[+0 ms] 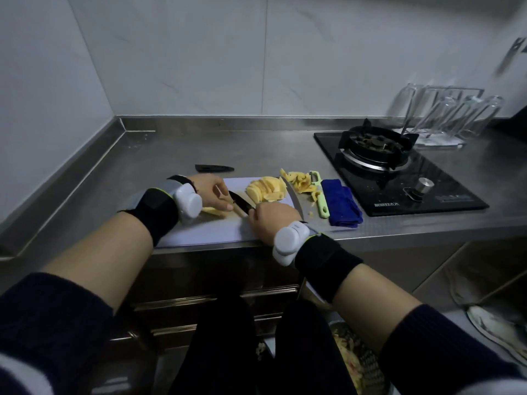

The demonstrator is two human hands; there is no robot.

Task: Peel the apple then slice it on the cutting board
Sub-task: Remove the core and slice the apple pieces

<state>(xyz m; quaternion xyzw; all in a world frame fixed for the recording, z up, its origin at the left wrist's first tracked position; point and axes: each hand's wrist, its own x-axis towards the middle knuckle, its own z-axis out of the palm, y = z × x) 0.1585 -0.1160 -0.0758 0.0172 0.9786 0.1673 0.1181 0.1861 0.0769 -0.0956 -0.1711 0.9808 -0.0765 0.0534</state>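
While the right hand (271, 216) curls tight round the handle of a slim black-bladed knife (241, 201), the left hand (212, 192) bends its fingertips down, pinning what looks like a pale apple wedge (213, 211), mostly hidden beneath it. Both work on the smooth white cutting board (205, 233). Just beyond, thin fanned slices (266, 189) lie heaped. Curly peels (299, 181), a green plastic peeler (320, 196) and a folded blue cloth (342, 205) rest on the brushed steel counter (142, 166).

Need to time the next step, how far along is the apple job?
Peeling looks done: peels lie beside the green peeler. A pile of slices sits on the cutting board. In hand: the right hand holds the black knife at the apple piece the left hand holds. Left: slicing that piece.
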